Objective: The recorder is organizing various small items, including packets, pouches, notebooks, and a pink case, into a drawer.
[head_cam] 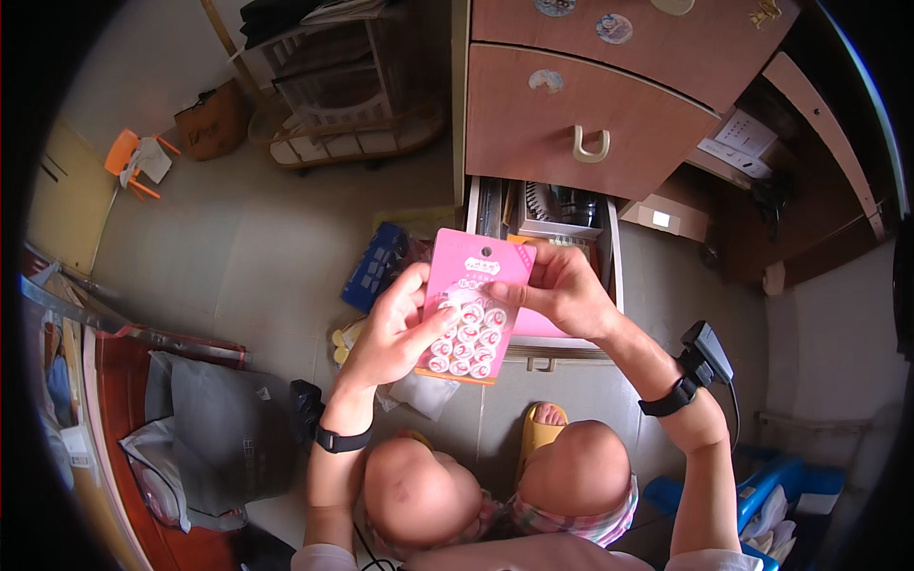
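Note:
A pink blister card (468, 314) with several round white-and-red pieces under clear plastic is held up between my two hands. My left hand (396, 332) grips its left edge, the thumb lying over the blisters. At the upper right edge, my right hand (571, 292) pinches the card with thumb and fingers. Behind and below the card, a drawer (618, 264) stands pulled out of a wooden cabinet (528, 135). Inside it are a white box (560, 230) and a black spiral-bound item (532, 203). The card hides part of the drawer's contents.
On the floor left of the drawer lies a blue package (378, 264), with a white plastic bag (425, 395) nearer my feet. A grey bag (221, 428) rests at the left. Blue plastic stools (771, 478) stand at the lower right, and a small orange chair (123, 151) at the far left.

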Demonstrator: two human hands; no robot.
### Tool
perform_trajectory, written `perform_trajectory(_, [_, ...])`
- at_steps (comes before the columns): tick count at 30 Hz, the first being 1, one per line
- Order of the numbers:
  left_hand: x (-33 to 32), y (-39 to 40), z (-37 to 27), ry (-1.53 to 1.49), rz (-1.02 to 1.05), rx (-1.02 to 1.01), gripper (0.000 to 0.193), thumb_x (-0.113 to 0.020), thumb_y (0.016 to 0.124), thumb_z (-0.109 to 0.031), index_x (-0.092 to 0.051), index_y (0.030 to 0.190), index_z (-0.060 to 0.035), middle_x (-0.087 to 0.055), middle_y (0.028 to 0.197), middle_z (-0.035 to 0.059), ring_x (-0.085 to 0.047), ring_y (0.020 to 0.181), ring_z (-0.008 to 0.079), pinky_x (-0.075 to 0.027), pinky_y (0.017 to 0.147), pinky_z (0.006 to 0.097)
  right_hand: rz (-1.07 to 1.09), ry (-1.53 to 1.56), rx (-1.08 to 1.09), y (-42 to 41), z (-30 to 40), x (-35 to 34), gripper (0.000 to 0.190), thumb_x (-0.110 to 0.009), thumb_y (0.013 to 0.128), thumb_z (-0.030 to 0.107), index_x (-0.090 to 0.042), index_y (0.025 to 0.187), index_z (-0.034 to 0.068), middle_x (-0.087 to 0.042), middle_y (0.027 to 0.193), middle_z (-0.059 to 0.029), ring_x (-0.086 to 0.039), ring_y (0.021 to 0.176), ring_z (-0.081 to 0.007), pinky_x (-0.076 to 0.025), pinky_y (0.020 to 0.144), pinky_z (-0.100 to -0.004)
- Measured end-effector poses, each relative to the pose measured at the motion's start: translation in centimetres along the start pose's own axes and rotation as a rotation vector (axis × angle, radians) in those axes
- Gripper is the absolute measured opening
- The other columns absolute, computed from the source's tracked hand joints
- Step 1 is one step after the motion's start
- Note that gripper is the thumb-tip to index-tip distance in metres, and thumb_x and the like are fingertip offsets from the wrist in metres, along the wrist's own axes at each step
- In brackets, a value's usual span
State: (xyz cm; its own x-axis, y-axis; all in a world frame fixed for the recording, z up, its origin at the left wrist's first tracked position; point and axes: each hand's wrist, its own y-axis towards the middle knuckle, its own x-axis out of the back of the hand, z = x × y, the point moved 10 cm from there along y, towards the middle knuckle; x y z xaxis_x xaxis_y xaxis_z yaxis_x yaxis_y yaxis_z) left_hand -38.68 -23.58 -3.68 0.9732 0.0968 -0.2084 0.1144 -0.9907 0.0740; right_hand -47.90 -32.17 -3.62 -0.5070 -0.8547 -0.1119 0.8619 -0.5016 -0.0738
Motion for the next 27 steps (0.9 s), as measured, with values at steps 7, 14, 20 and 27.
perform_trajectory(7, [5.6,-2.3,-2.2,-0.057,-0.324,-0.092,0.034,-0.053,0.085,-0.002,-0.042,0.116,0.0017,-0.058,0.104,0.0106,-0.055,0.094,0.0118,-0.043,0.082,0.0241,-0.438,-0.631,-0.276,0.9,-5.9,15.0,0.027,-0.062,0.078,0.017,-0.058,0.099,0.0,-0.063,0.092,-0.0153,-0.063,0.066,-0.0192,-0.05,0.052,-0.0285])
perform_trajectory(14, [7.9,-3.7,-1.4,-0.097,-0.414,-0.075,0.033,-0.052,0.085,-0.002,-0.041,0.115,0.002,-0.058,0.103,0.0122,-0.055,0.095,0.013,-0.043,0.083,0.0252,-0.389,-1.589,0.081,4.6,-3.8,12.2,0.025,-0.067,0.066,0.018,-0.061,0.088,0.008,-0.056,0.094,-0.0081,-0.049,0.097,-0.025,-0.041,0.082,-0.0348])
perform_trajectory(20, [9.3,-4.9,-0.7,-0.076,-0.438,-0.053,0.042,-0.048,0.085,0.001,-0.035,0.125,0.0031,-0.053,0.112,0.0152,-0.052,0.104,0.0185,-0.041,0.089,0.0299,-0.236,-1.854,-0.105,7.8,-8.3,12.2,0.026,-0.056,0.07,0.013,-0.057,0.095,0.01,-0.06,0.086,-0.0075,-0.052,0.094,-0.0221,-0.037,0.076,-0.0351])
perform_trajectory(27, [10.3,-6.2,-0.1,-0.121,-0.501,-0.052,0.034,-0.052,0.085,-0.001,-0.04,0.117,0.0024,-0.057,0.103,0.0128,-0.055,0.095,0.0137,-0.043,0.084,0.026,-0.195,-1.743,0.014,7.2,-7.7,11.1,0.039,-0.058,0.069,0.008,-0.051,0.107,0.013,-0.057,0.097,-0.0098,-0.053,0.096,-0.0241,-0.039,0.084,-0.0366])
